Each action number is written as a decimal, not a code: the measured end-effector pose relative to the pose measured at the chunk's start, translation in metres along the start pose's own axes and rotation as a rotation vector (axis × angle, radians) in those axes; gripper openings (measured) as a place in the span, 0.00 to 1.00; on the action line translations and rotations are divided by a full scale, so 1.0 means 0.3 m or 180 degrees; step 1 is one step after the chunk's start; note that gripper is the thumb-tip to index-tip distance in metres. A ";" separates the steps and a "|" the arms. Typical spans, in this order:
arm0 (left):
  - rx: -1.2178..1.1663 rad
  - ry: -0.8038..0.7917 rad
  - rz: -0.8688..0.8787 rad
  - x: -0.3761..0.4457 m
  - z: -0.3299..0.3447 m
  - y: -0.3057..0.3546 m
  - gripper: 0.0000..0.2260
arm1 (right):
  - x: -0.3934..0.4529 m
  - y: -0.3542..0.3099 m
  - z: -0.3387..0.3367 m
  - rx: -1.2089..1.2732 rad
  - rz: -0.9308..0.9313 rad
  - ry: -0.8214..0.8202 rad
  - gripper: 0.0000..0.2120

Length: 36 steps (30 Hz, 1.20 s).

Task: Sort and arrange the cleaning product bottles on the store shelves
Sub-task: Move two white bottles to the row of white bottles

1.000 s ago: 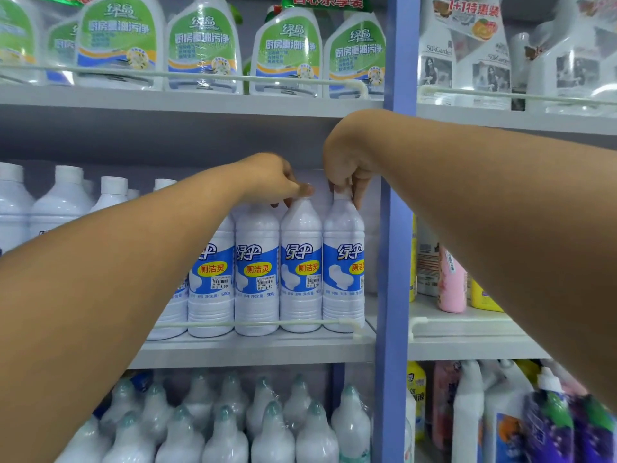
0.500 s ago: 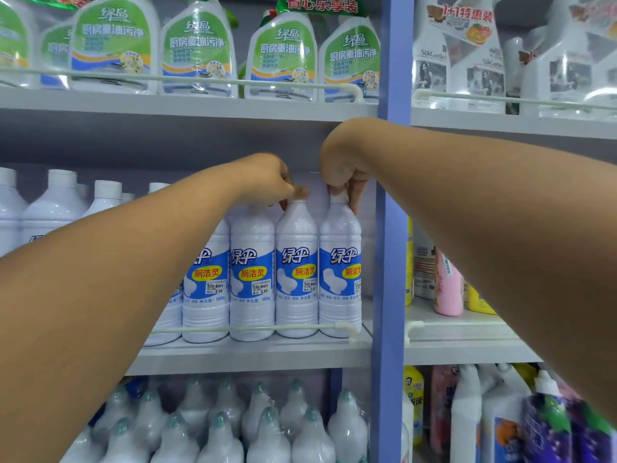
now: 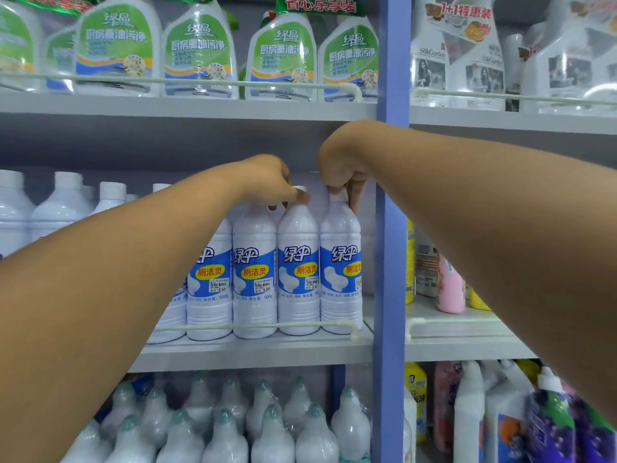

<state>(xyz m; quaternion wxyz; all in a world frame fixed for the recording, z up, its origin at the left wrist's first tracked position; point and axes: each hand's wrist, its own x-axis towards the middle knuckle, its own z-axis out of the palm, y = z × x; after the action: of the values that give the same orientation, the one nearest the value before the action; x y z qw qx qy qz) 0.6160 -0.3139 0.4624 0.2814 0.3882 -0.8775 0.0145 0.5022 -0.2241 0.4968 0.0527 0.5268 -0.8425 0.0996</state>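
Head cam: you're pinching two bottle caps, left hand on one white bottle, right hand on its neighbour. Both are standing upright on the middle shelf, blue labels facing out.

One view only, worn on the head, and it looks straight ahead at the store shelving from close in, at about the height of the middle shelf. The wide lens bends the shelf edges. Both forearms run in from the bottom corners toward the centre of the picture. The blue upright post stands just right of centre. The top shelf is seen from slightly below, and the lowest row of bottles from above.
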 end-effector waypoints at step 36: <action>-0.3059 0.1709 -0.1195 -0.797 0.553 -0.036 0.33 | -0.574 0.321 0.827 0.4649 -0.1031 0.1714 0.27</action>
<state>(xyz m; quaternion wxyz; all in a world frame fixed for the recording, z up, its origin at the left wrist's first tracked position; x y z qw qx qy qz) 0.6727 -0.2009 0.2000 0.6364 0.3486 -0.5996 -0.3375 0.4955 -0.0877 0.2108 -0.0903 0.5019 -0.4353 0.7419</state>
